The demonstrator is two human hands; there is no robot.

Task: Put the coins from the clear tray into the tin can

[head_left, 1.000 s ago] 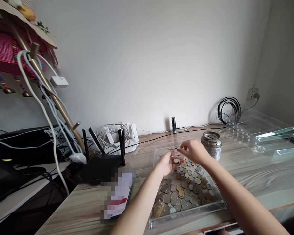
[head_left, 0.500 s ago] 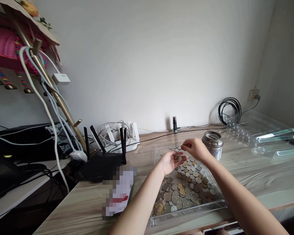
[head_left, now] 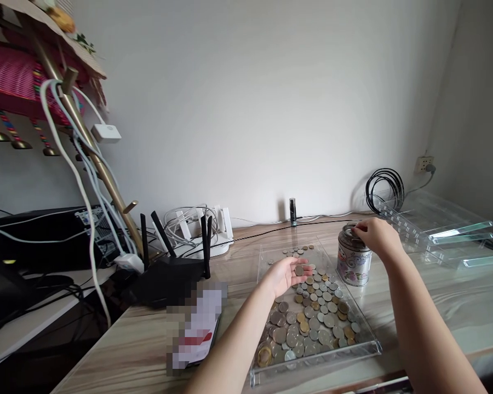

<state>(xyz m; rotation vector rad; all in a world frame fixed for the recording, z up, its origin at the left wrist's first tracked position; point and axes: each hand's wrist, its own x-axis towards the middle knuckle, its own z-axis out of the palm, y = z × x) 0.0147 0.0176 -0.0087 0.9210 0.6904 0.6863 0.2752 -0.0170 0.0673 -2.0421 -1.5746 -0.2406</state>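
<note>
My left hand (head_left: 286, 276) is palm up over a clear acrylic tray (head_left: 324, 348), its fingers extended and slightly curled. A round coin (head_left: 298, 271) rests on those fingers. Many silver and brass-coloured coins (head_left: 308, 312) lie spread across the tray below. Right of the tray stands a round floral-patterned tin (head_left: 354, 265) with a metal lid. My right hand (head_left: 373, 235) is at the top of this tin, thumb and fingers pinched together over the lid. Whatever is between those fingertips is hidden.
A black router (head_left: 168, 279) and a blurred phone-like object (head_left: 197, 328) lie left of the tray. Behind stand a small dark bottle (head_left: 293, 212) and white networking gear (head_left: 213, 243). Coiled black cable (head_left: 385, 190) and clear acrylic pieces (head_left: 456, 230) sit at the right.
My right hand has moved right, from beside my left fingers to the tin's lid. My left hand has stayed over the tray, with the coin on its fingers now plainly visible.
</note>
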